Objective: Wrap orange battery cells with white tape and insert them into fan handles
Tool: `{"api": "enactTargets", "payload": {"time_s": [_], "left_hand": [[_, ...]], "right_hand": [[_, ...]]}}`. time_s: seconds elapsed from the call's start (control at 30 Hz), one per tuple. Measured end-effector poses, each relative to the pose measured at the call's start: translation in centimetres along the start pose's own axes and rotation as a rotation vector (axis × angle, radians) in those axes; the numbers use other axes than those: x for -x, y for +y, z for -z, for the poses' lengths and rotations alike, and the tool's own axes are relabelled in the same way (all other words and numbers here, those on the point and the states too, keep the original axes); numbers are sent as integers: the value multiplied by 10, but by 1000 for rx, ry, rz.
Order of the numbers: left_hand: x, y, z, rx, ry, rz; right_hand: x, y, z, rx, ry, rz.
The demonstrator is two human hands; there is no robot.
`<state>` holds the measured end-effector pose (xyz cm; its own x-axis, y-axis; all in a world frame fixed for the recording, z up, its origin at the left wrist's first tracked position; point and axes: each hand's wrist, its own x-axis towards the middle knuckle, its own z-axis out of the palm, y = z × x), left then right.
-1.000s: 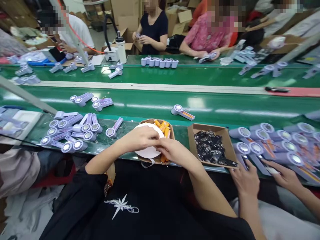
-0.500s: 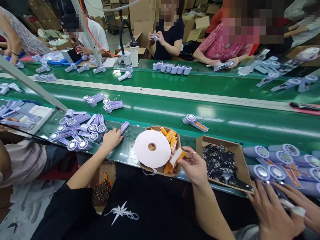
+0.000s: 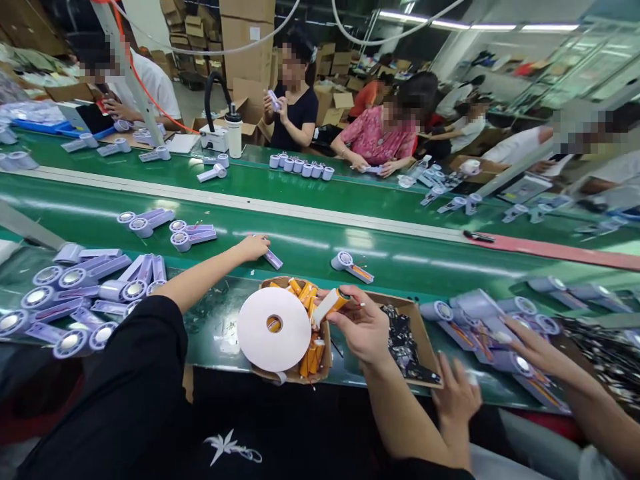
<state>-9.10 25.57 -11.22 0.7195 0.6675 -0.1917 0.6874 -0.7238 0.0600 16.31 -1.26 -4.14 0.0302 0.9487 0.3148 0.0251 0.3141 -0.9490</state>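
Note:
Out over the near edge of the green belt, my left hand (image 3: 254, 247) is closed on a lilac handheld fan (image 3: 273, 259); its handle sticks out to the right, and the rest is hidden under my fingers. My right hand (image 3: 365, 327) pinches an orange battery (image 3: 342, 298) with a white strip along its side and a thin red wire at its end. Just left of it, a large white tape roll (image 3: 257, 333) lies on a cardboard box (image 3: 325, 373) of orange batteries (image 3: 311, 357).
Lilac fans (image 3: 75, 280) pile up at left; one fan (image 3: 344, 261) lies on the green belt (image 3: 300, 233). Right of my right hand stands a box (image 3: 415, 320) of black parts. A co-worker's hands (image 3: 457, 393) are near more fans (image 3: 480, 313). Other people sit across the belt.
My left hand has moved forward onto the belt with the lilac fan. My right hand still holds the battery, now turned more sideways. The view has swung right and up.

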Motion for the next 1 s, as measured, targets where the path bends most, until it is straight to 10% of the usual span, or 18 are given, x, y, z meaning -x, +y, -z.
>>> {"api": "enactTargets", "payload": {"time_s": [0.4,1.0], "left_hand": [[-36,-18,-1,231,-11,170],[-39,15,2,364,41,323]], "right_hand": [[-171,127,-37,596,-289,-171],[-180,124,-70,1372,-729,-250]]}}
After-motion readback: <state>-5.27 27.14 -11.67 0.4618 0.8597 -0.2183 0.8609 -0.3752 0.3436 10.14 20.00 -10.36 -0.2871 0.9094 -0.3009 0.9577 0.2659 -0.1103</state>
